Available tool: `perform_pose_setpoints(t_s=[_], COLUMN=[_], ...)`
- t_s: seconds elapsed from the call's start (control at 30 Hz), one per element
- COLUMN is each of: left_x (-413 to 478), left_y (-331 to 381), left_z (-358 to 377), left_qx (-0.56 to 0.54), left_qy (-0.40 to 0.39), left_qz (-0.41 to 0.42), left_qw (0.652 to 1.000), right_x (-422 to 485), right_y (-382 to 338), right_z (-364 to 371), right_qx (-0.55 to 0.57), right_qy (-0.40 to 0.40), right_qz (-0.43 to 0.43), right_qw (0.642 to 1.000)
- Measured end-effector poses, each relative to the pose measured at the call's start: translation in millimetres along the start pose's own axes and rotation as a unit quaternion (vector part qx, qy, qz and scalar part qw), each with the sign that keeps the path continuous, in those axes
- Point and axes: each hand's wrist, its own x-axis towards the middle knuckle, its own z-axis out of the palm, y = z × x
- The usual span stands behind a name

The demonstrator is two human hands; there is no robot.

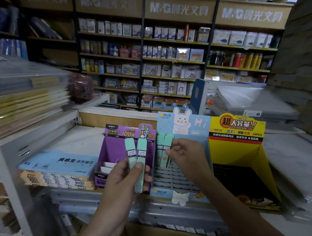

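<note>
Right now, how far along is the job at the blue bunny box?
Two mint cases stand at the back left of the blue box. The right hand pinches one; the left hand grips two spare cases. The other slots look empty, so most seems left.

The left hand (129,174) and right hand (185,154) are bare, both forearms (237,210) unsleeved.

One head-worn wide-angle view, facing forward and down. Left grip (128,172) and right grip (184,156) sit near, lower centre; display boxes (237,153) just beyond; wall shelves (174,41) far, upper frame. Left and right edges blurred.
</note>
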Motion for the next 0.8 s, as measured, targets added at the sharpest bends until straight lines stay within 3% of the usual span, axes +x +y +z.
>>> perform_pose_setpoints(t_s=[0.5, 0.7, 0.8], left_x=[4, 3, 2], left_y=[-8, -8, -9], left_z=[-2, 1, 3], left_qx=[0.025, 0.025, 0.027], left_qy=[-0.021, -0.021, -0.024], left_qz=[0.006, 0.007, 0.01], left_qw=[0.999, 0.999, 0.999], right_x=[-1, -16, -24], right_y=[0, -9, -18], right_z=[22, 9, -2], right_qx=[-0.025, 0.034, 0.104], right_qy=[0.021, 0.024, -0.042], right_qz=[0.033, 0.043, 0.048], right_qw=[0.999, 0.998, 0.993])
